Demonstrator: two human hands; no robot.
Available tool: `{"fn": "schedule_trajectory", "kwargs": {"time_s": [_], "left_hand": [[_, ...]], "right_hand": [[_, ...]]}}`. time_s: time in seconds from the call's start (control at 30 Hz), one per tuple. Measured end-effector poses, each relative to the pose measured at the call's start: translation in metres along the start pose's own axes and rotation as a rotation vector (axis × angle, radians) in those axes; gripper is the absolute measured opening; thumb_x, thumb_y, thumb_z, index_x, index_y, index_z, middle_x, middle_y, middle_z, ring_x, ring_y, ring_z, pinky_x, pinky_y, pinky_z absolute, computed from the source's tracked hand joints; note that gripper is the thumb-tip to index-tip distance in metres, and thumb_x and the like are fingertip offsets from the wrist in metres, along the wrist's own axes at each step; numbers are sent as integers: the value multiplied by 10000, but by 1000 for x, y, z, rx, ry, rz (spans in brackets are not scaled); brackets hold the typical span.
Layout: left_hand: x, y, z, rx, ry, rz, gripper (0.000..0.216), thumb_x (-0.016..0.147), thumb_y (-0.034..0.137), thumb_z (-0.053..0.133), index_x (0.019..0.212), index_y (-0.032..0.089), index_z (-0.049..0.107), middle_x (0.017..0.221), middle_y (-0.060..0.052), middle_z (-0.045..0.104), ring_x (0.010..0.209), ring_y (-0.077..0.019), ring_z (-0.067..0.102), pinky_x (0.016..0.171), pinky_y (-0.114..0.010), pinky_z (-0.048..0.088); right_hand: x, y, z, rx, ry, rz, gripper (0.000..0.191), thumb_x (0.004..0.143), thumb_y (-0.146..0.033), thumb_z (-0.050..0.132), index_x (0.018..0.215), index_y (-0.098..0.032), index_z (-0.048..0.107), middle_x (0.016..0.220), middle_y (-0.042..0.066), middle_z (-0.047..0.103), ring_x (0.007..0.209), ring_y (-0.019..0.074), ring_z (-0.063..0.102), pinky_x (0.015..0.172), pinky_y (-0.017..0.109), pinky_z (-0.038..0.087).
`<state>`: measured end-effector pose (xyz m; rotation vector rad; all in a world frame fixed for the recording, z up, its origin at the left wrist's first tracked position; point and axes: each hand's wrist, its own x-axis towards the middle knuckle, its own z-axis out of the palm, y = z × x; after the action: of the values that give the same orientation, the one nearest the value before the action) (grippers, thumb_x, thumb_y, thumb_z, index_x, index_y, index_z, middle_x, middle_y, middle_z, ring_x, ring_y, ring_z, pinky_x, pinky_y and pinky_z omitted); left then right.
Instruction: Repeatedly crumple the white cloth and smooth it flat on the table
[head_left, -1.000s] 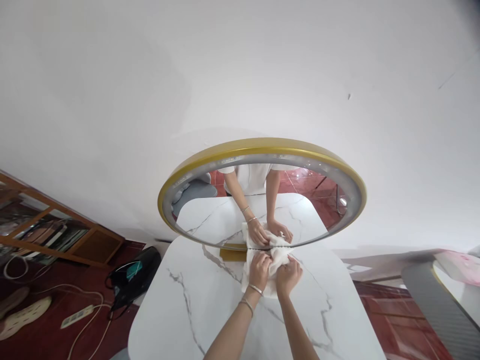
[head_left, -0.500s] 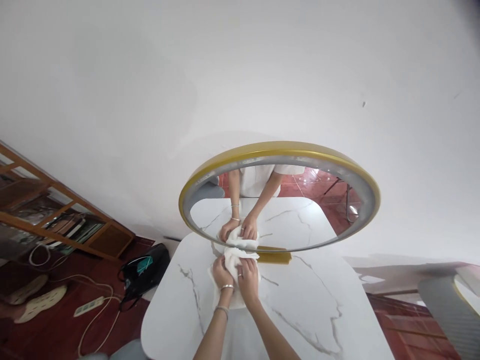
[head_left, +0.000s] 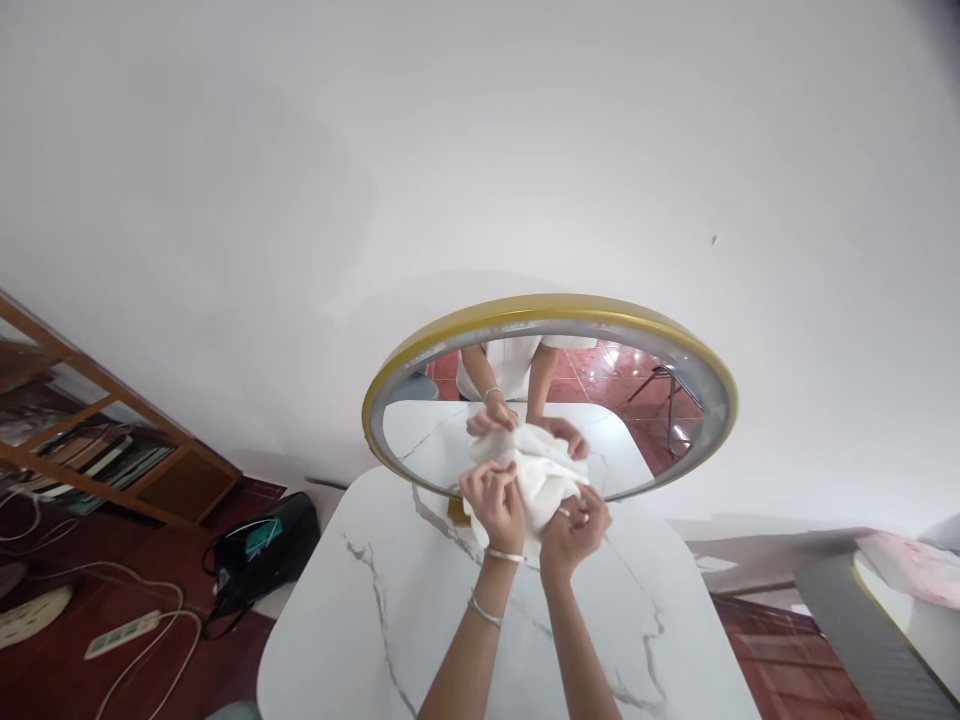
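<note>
Left hand (head_left: 496,503) and right hand (head_left: 576,535), both curled, pinch white cloth (head_left: 543,482).

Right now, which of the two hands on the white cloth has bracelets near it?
The left hand: two pale bracelets sit at and behind its wrist. The right hand, also holding the white cloth, has a bare wrist.

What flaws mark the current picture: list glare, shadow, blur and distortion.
Head view, all of it: bright glare spots at upper right in the mirror; a faint shadow on the wall above it; left hand, right hand and white cloth slightly soft; bookcase slanting at the left edge, perhaps lens distortion.
</note>
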<state>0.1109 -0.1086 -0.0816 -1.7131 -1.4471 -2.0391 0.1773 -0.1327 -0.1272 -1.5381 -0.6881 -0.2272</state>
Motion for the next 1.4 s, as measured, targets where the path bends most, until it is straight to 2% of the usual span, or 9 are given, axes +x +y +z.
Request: {"fn": "schedule_trajectory", "kwargs": {"time_s": [0.2,0.37,0.5,0.7,0.87,1.0,1.13,1.27,1.4], "left_hand": [[143,65,2,-131,372,328,70,876,181,573,832,219,611,823,-30,504,892,-164,523,733,-329,465],[199,85,6,-67,293,527,122,919,253,507,942,209,618,1017,-64,589,1096,-205,514,887,-411,458],[170,46,11,20,-24,639,299,947,245,394,1191,172,552,1228,-99,587,1252,-229,449,993,-420,389],[71,-48,1,92,-331,703,398,903,236,382,1251,80,496,1206,-193,590,1273,-270,435,1015,-405,337],[-3,-96,-25,228,-330,604,235,835,68,449,971,175,608,984,-120,604,997,-217,562,882,-377,432],[-26,-104,-30,275,-312,423,221,854,77,403,822,171,600,898,-109,576,862,-209,536,777,-370,439],[3,-75,-18,213,-174,317,181,878,117,439,838,185,602,902,-89,554,880,-196,507,809,-367,416],[77,-28,-3,98,68,385,85,869,189,530,857,198,613,925,-82,539,944,-198,499,818,-358,419],[155,13,5,77,209,488,117,893,210,479,864,199,592,1050,-77,590,1083,-208,515,915,-410,423]], "right_hand": [[110,-119,9,303,335,-592,217,868,-178,443,1047,-239,550,957,74,506,976,261,553,782,496,490],[158,-159,18,261,294,-986,275,899,-227,396,1154,-223,498,1176,95,479,1174,304,460,932,525,407],[147,-122,32,67,9,-1082,283,891,-298,378,1082,-191,557,1270,116,491,1306,321,351,1019,549,326],[100,-18,27,-91,-403,-1214,331,865,-458,444,1002,-233,645,1202,100,616,1236,282,463,1002,455,341],[76,43,17,-97,-834,-1299,305,918,-238,438,1165,-294,609,1162,14,670,1000,141,626,741,256,453],[72,54,14,-126,-1030,-1240,389,944,-165,397,1234,-365,562,1173,-40,660,976,84,646,736,195,461],[84,30,16,-117,-801,-1298,376,947,-159,400,1226,-350,564,1190,-11,653,1068,106,616,850,240,445],[117,-27,24,-58,-341,-1390,284,936,-189,445,1157,-310,576,1222,17,637,1199,140,530,1038,374,325],[155,-102,28,-96,-113,-1295,307,952,-262,370,1200,-258,553,1343,60,534,1355,208,347,1114,498,203]]}}
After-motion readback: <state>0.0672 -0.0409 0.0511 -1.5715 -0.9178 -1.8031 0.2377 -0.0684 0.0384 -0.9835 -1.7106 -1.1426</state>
